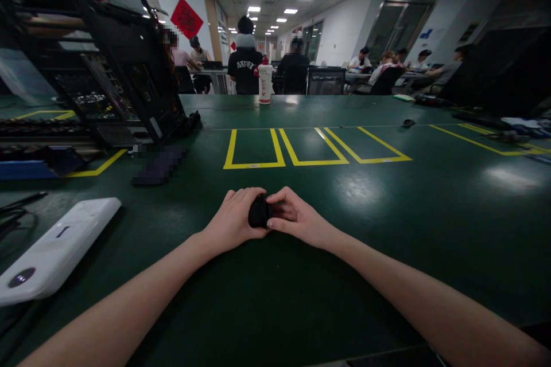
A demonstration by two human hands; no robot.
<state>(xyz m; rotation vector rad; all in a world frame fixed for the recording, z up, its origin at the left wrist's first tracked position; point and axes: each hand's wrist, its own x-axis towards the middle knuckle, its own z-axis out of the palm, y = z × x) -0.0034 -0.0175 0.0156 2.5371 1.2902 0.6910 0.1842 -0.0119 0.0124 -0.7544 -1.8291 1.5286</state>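
Note:
A small black rounded object (257, 212) is held just above or on the green table (275, 309), in the middle of the view. Its kind is not clear, as fingers cover much of it. My left hand (236, 213) wraps round it from the left, fingers over the top and thumb below. From the right, the fingertips and thumb of my right hand (297, 217) pinch at its right edge. What exactly they grip there is hidden.
Yellow tape outlines (278, 149) mark the table beyond my hands. A white device (60, 246) lies at left, near an open black computer case (129, 69). A white bottle (265, 85) stands at the far edge. Several people sit at desks behind.

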